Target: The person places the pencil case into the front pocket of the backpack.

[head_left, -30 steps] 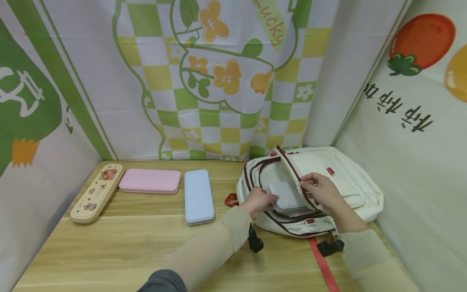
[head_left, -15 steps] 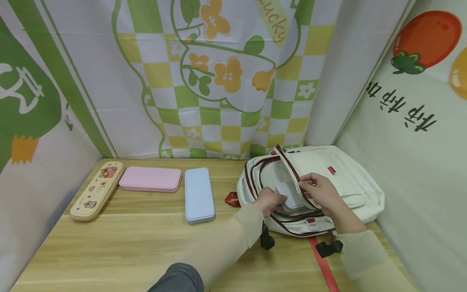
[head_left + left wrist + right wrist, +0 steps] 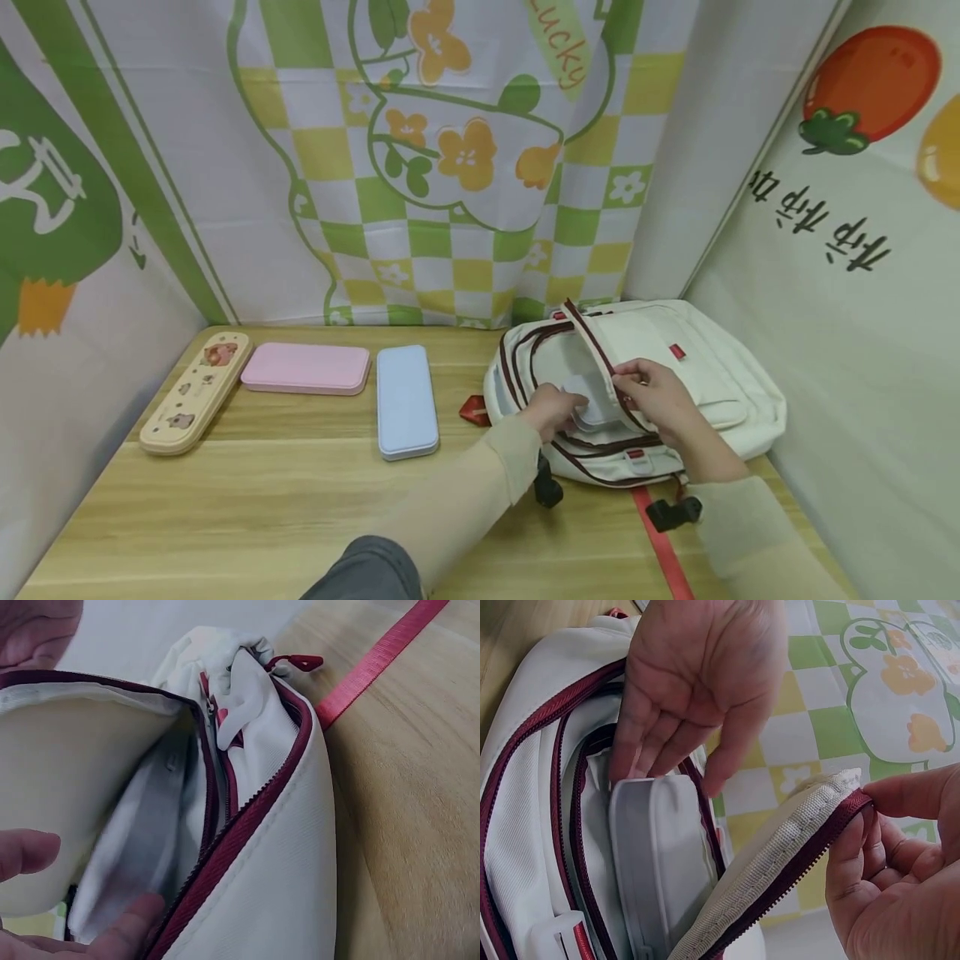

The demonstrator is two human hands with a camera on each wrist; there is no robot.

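Observation:
A white backpack (image 3: pixel 697 367) with dark red zips lies on the table at the right, its pocket unzipped. Inside the pocket a whitish pencil case (image 3: pixel 656 855) sits most of the way in, with one end up at the mouth. My left hand (image 3: pixel 553 412) reaches to that end; in the right wrist view its fingertips touch the case while the thumb stands apart from it. Between thumb and fingers my right hand (image 3: pixel 660 396) pinches the zip edge of the pocket flap (image 3: pixel 780 862), holding it raised. The case's lower end is hidden in the pocket.
On the wooden table (image 3: pixel 247 517) lie a light blue case (image 3: pixel 407 402), a pink case (image 3: pixel 306 368) and a cream case (image 3: pixel 197 392) with cartoon prints. A red strap (image 3: pixel 662 542) trails from the backpack toward the near edge. Printed cloth walls stand behind and beside.
My left hand has moved right and the whitish pencil case has slid deeper into the pocket. The right hand keeps its grip on the flap.

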